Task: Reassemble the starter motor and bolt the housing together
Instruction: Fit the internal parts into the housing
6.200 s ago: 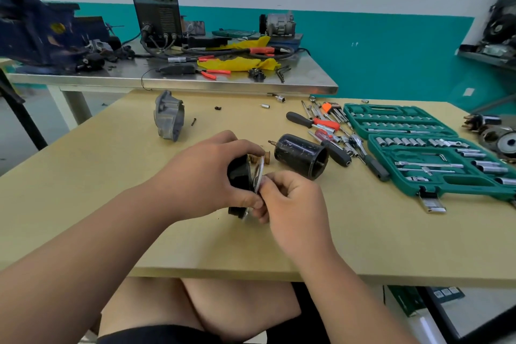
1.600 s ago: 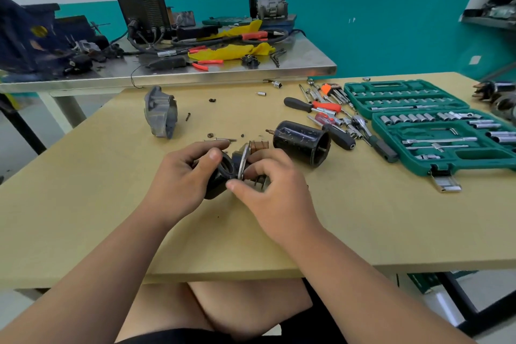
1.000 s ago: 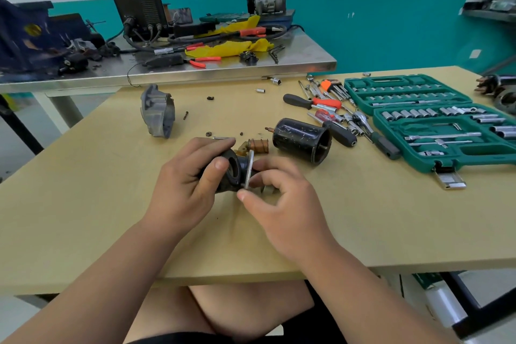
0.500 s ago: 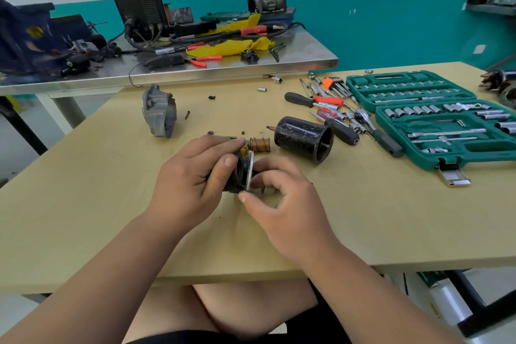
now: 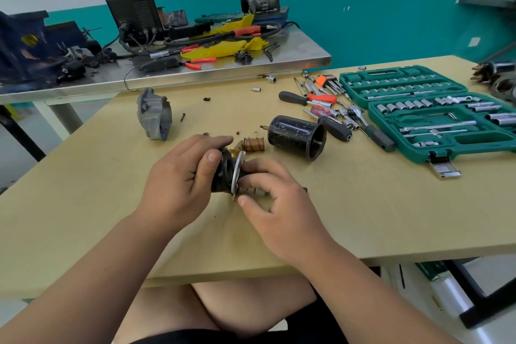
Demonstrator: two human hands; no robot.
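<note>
Head view: the left hand grips a dull black end piece over the surface. The right hand pinches a thin grey plate against its face. Just beyond, the scuffed black cylindrical housing lies on its side, with a copper coil beside it.

a workshop: a wooden bench strewn with screwdrivers and an open green socket set, a steel table behind carrying a welder, cables and pliers.

Wooden table, black motor housing, green socket case
</note>
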